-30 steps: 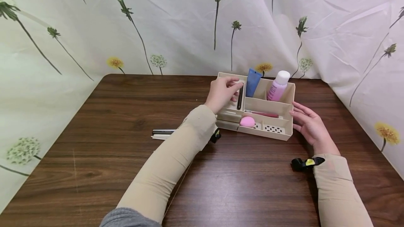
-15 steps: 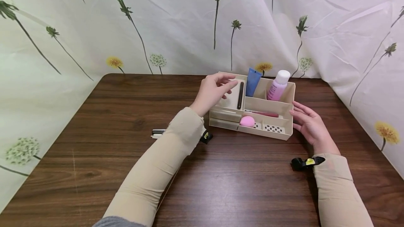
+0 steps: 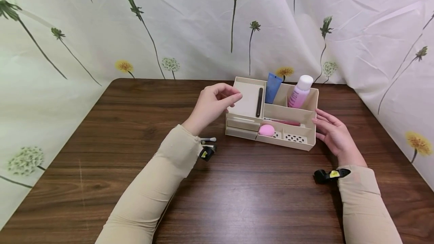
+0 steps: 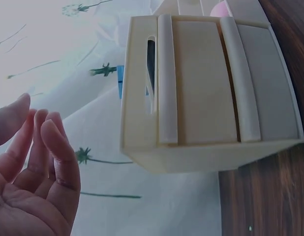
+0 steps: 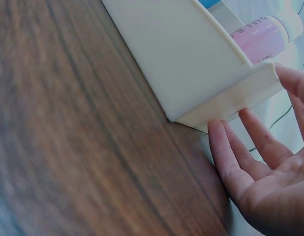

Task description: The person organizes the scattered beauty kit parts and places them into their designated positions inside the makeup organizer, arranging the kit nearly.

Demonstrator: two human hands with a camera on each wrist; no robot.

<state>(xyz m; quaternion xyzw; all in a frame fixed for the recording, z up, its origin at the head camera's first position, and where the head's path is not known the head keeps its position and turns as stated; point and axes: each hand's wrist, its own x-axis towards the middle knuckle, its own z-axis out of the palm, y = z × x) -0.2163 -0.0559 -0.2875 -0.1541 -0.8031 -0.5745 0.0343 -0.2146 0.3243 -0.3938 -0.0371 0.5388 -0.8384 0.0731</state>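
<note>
A dark wooden desk [image 3: 264,202] fills most of the view. On it stands a cream organizer [image 3: 246,96], toward the far edge, with 2 drawers [image 3: 241,133] on its front left.

2 hands attend it. The right hand [image 3: 333,134] has its fingers extended, tips resting against the organizer's right wall. The left hand [image 3: 211,104] hangs just beside the left side, fingers loosely bent, thumb apart from the fingertips and nothing between them.

Inside the organizer, a pink bottle [image 3: 298,95] and a blue tube [image 3: 273,89] lean in the back compartments; 1 red stick [image 3: 286,122] lies in the middle compartment, 1 black stick [image 3: 259,102] on the top tray, and 1 pink sponge [image 3: 266,130] in front. Slim brush-like items [image 3: 209,139] lie on the desk, partly hidden by the left sleeve.

The step looks like filling the organizer; the next move probably calls for the left hand to pick up a brush-like item while the right steadies the organizer.
</note>
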